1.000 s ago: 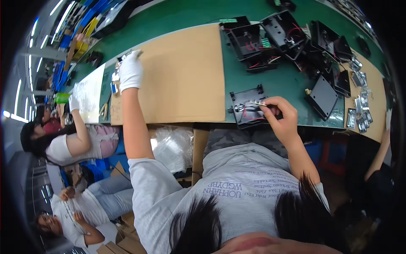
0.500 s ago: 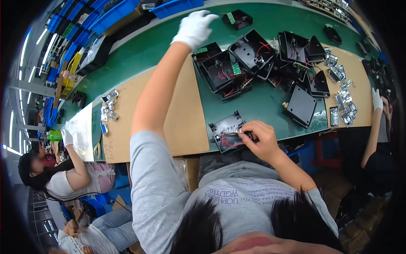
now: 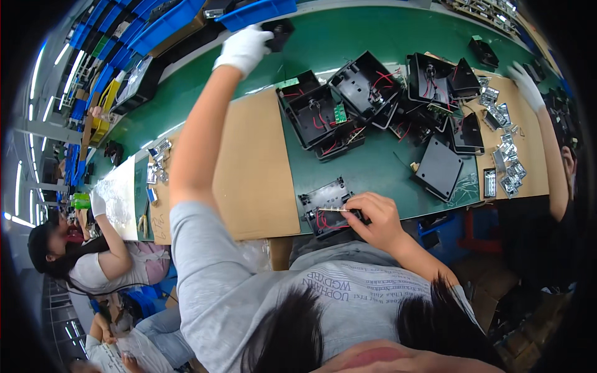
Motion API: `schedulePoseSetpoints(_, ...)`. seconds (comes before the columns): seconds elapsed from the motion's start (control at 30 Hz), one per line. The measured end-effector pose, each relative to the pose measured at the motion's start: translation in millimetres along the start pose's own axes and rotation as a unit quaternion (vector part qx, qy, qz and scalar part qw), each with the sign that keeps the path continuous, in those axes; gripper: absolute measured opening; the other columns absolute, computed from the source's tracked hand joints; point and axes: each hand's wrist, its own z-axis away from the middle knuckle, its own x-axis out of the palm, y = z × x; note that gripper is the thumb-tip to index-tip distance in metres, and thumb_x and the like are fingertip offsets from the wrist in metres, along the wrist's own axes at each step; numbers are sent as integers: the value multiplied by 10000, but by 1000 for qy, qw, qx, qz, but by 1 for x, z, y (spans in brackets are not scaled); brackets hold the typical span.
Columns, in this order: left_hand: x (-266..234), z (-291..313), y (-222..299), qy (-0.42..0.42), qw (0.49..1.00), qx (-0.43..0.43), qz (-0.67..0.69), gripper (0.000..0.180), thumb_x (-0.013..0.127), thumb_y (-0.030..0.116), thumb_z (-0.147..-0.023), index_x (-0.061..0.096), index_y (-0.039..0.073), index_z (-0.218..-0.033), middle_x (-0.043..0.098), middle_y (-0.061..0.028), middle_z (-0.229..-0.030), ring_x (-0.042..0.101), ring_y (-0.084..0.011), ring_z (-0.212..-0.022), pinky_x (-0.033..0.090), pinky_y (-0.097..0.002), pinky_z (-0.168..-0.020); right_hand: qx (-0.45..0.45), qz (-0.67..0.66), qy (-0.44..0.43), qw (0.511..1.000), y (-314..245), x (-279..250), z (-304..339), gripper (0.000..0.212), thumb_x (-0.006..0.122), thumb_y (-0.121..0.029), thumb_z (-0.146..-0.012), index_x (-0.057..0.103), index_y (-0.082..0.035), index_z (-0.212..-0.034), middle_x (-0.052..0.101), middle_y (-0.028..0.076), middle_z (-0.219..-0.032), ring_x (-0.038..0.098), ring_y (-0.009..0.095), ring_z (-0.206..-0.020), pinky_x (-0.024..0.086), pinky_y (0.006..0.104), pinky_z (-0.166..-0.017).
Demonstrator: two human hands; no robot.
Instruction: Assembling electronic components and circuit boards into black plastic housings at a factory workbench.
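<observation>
My left hand point(image 3: 244, 50), in a white glove, reaches to the far side of the bench. Its fingers are closed on the edge of a black plastic housing point(image 3: 281, 31). Close to my body, my bare right hand point(image 3: 376, 219) pinches the end of a thin circuit board point(image 3: 333, 209), seen nearly edge-on. Red wires point(image 3: 322, 220) run below that board. Board and wires lie over an open black housing point(image 3: 325, 191) at the bench's near edge.
Open black housings point(image 3: 314, 115) with red wires and green boards are piled right of centre. A closed black box point(image 3: 439, 166) lies nearer. Shiny metal parts point(image 3: 509, 158) sit on cardboard at right, where a co-worker's gloved hand point(image 3: 527, 86) reaches in. Blue bins point(image 3: 258, 13) line the back.
My left hand has moved left and taken the far black housing along with it. The right hand stays nearly in place, still pinching the board. The co-worker's gloved hand at right has reached farther forward.
</observation>
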Motion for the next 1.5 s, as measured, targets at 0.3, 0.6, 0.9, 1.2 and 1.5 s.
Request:
schedulePoseSetpoints(0.3,-92,151,59,119,969,70,203,217,755,73,-786,731,108,-998,668,-64,-1215,668,-306,-955,541,-370,-845,1,3,10,1000,1,2,-2,130,751,-24,-804,682,-55,-911,721,26,-891,591,185,-659,467,279,-610)
schedulePoseSetpoints(0.6,-105,164,127,76,973,55,209,388,702,61,-810,661,156,-1184,626,-87,-1324,658,-292,-990,533,-349,-869,-5,-17,7,1000,1,5,2,139,749,7,-791,685,-44,-904,714,30,-886,492,154,-584,403,267,-552)
schedulePoseSetpoints(0.9,-88,205,75,249,922,18,295,481,826,198,-766,678,178,-1224,608,-71,-1382,635,-285,-1189,502,-366,-1019,33,-27,34,999,6,6,9,125,745,17,-806,691,-34,-906,688,17,-860,411,122,-559,356,253,-528)
schedulePoseSetpoints(1.2,44,375,-145,-109,922,-274,-253,227,559,151,-929,694,169,-1111,731,-80,-1011,706,-312,-844,566,-478,-738,46,-46,12,998,0,4,6,111,743,21,-815,706,-31,-906,686,16,-852,411,119,-565,357,248,-535)
schedulePoseSetpoints(1.5,-57,306,74,118,782,-310,528,276,651,8,-948,598,-7,-1218,702,-112,-1017,691,-180,-901,544,-291,-794,94,-71,3,993,-4,-2,-7,109,752,23,-812,736,-37,-902,704,5,-859,461,118,-614,392,237,-579)
